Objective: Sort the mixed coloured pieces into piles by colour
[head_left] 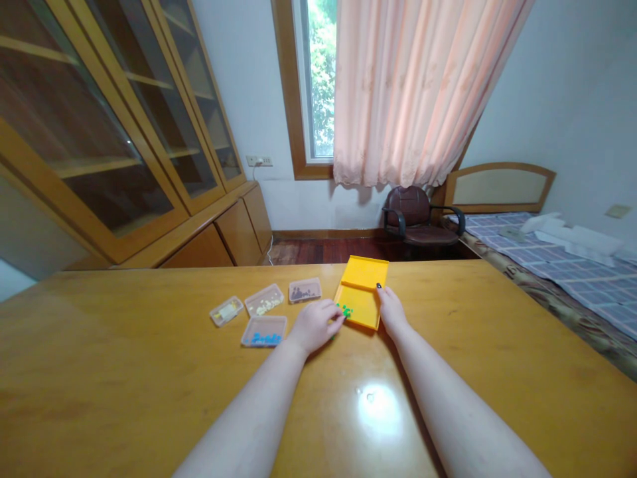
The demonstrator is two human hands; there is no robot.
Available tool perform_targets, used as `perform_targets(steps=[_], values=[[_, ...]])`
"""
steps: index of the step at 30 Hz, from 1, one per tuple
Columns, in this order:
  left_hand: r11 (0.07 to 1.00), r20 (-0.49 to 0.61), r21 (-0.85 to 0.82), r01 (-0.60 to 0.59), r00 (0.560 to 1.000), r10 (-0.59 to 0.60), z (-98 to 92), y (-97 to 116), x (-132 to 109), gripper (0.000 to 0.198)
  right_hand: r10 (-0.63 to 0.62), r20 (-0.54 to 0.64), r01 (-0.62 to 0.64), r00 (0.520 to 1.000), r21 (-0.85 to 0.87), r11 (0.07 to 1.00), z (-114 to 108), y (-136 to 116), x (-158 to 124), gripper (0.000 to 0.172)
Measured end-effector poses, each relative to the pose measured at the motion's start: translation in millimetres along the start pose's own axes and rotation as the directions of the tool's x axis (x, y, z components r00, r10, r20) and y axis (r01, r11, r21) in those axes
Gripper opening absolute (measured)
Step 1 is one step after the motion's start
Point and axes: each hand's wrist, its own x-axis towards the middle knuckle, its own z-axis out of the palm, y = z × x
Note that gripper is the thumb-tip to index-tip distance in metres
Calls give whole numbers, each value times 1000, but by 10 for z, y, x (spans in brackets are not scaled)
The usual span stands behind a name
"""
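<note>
Toward the far edge of the table (pixel 149 378), right of the middle, lies the yellow box (pixel 368 304), open, its two halves spread flat one beyond the other. Green bits (pixel 347 311) sit in the left corner of its near half. The right hand (pixel 391 311) is clamped on the box's right edge, thumb on top. The left hand (pixel 315 326) is at the near left corner, just beside the green bits, thumb and forefinger close together; whether they pinch anything I cannot tell. A green speck shows on the table by that hand.

Left of the box stand four clear trays: the nearest holds blue bits (pixel 266 339), one beyond it cream bits (pixel 267 305), one farther right dark bits (pixel 298 293), and the small one (pixel 226 311) at far left something yellow and white.

Past the table, a glazed cabinet (pixel 199 216) fills the left side. A pink curtain (pixel 408 99) hangs beside the window (pixel 321 86), with a dark chair (pixel 415 216) below and a bed (pixel 537 232) at right.
</note>
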Motion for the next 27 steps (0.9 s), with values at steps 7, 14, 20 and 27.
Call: perform_targets(steps=[7,14,20,27], values=[[990,-89,25,140,986,-138,66,-59,28,19,16,30,-16,999,17,1000,27,-65,-39,29],[992,-63,16,127,990,-125,-62,-105,-9,19,-12,-5,12,1000,-3,1000,31,-100,-61,25],[998,279,-7,63,959,-58,-135,-169,-62,13,12,-22,-12,1000,8,1000,18,-101,-46,22],[997,332,49,58,941,-71,-65,-200,-50,12,25,-19,-24,1000,48,999,38,-95,-60,19]])
